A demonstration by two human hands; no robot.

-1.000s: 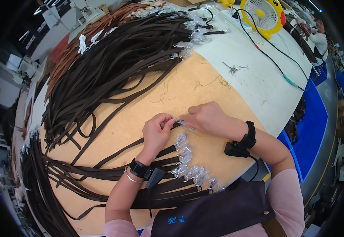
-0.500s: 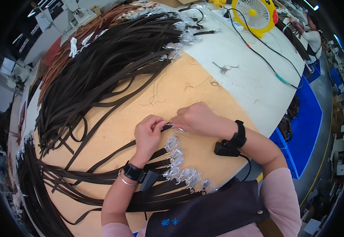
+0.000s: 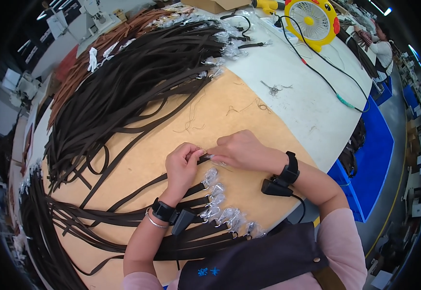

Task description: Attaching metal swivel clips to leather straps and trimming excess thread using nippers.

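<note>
My left hand (image 3: pixel 182 165) is closed in a pinch on a dark brown strap (image 3: pixel 140 187), close to its end. The rest of that strap trails away to the left over the tan sheet. Fingertips of my right hand (image 3: pixel 242 151) are pressed together on the same strap end, touching the left fingertips. A bit of clear plastic shows under the right fingers; the fitting inside is mostly hidden. Just below my hands lie several more dark straps (image 3: pixel 181 212), their metal clasps wrapped in clear plastic (image 3: pixel 215 195).
A large heap of dark straps (image 3: pixel 138 72) covers the far left, with reddish-brown straps (image 3: pixel 82 92) behind. Loose threads (image 3: pixel 274 89) lie on the white table (image 3: pixel 317 118). A yellow fan (image 3: pixel 312 24) and black cable stand far right. A blue bin (image 3: pixel 372 159) sits beside the table.
Both hands stay at the strap's end. My right fingers have shifted slightly, covering more of the clear plastic at the tip. The view has tilted a little.
</note>
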